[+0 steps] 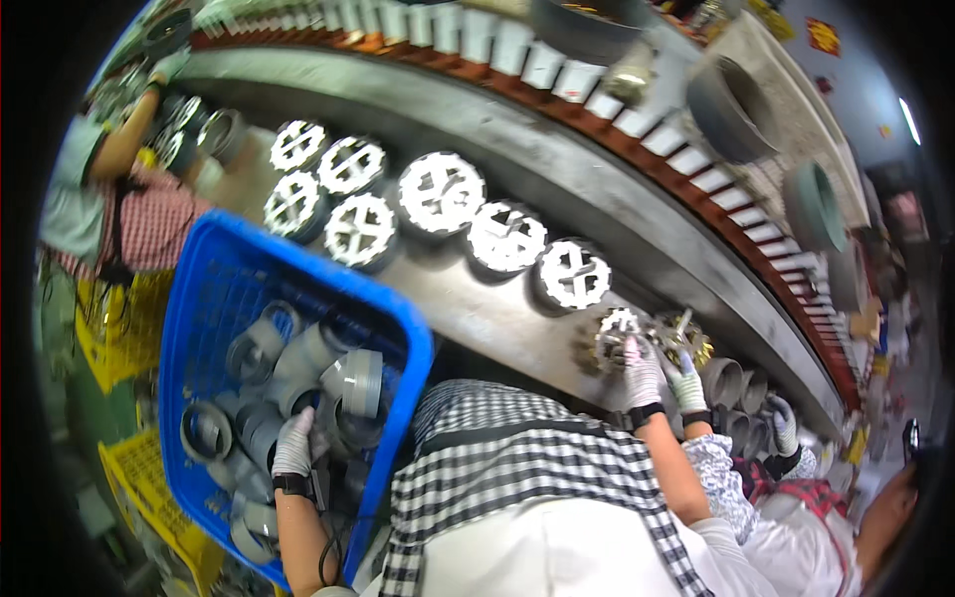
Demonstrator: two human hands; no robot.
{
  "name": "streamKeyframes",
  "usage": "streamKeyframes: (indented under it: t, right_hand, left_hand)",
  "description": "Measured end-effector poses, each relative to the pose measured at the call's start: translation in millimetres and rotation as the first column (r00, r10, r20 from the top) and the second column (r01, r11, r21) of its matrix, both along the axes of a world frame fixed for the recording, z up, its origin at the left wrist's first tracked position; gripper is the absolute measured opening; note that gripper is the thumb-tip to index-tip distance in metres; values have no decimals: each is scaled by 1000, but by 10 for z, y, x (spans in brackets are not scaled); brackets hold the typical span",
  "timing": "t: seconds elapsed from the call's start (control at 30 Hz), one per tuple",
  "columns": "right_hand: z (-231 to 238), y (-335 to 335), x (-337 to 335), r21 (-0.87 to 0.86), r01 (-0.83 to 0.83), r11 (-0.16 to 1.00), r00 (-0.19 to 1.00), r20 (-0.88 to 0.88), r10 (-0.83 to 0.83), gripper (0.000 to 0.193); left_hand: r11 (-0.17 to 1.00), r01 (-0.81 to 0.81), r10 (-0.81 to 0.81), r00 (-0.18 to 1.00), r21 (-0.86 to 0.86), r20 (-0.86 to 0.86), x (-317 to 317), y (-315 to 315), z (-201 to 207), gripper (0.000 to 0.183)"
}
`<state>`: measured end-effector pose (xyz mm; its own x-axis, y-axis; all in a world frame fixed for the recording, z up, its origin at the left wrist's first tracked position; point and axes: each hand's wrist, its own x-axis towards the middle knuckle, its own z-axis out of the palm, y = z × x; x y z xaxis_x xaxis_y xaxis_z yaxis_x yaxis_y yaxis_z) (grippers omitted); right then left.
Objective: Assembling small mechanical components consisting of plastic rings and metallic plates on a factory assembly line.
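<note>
My left hand, in a whitish glove, is down inside the blue plastic basket. Its fingers are closed at the rim of a grey pipe fitting among several other grey fittings. Off to the right, my gloved right hand rests on the bench with its fingers gripping a round toothed piece. Part of that piece is hidden by the fingers. Along the bench stand several round grey parts with bright white notched tops and crossed ribs, such as the large one in the middle.
Close beside my right hand, a co-worker's gloved hand touches brass-coloured pieces. More grey fittings stand beyond it. Another person works at the far left. Yellow crates sit left of the basket. A metal ledge runs behind the bench.
</note>
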<state>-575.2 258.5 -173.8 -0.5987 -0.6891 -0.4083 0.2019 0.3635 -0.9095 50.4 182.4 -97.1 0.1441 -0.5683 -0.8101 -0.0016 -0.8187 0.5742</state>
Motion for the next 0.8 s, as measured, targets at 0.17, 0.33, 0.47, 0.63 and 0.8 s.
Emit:
streamKeyframes:
  t: [0.17, 0.33, 0.47, 0.63, 0.8]
  right_hand:
    - [-37, 188, 131, 5, 230, 973, 973, -33, -230, 32]
    - [40, 563, -33, 17, 284, 959, 958, 41, -284, 31]
    - [206, 640, -74, 30, 187, 982, 979, 82, -189, 27]
    - [571, 901, -196, 93, 245, 965, 969, -5, -246, 31]
    - [376, 820, -166, 181, 125, 976, 978, -186, -90, 28]
  left_hand:
    - [923, 360, -379, 912, 135, 159, -537, -306, -1071, 84]
    - [891, 448, -447, 894, -74, 36, -1537, -1193, -1610, 97]
    - [12, 722, -753, -449, 692, 482, -760, -1362, -2864, 64]
    - [839, 544, -388, 583, 12, 714, -696, -1317, -3010, 69]
    - [-22, 808, -678, -445, 588, 586, -607, -1652, -3086, 43]
